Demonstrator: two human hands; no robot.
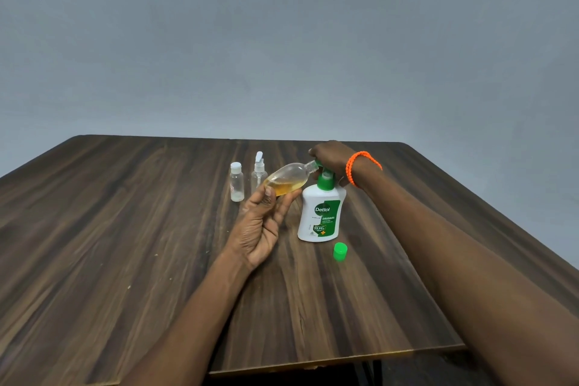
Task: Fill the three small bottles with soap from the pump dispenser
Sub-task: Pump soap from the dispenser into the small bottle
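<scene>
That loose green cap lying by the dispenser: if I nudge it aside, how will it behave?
The green cap looks like small hollow plastic, so probably very light and easily flicked. It seems to lie tilted on the smooth table, so it may roll or skid rather than stay put. It sits close to the soap dispenser, which would likely stop it on that side.

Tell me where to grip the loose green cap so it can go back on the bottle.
Pinch the green cap across its round side wall from above. It lies apart from the dispenser on the table, with free space around it for fingers.
</scene>
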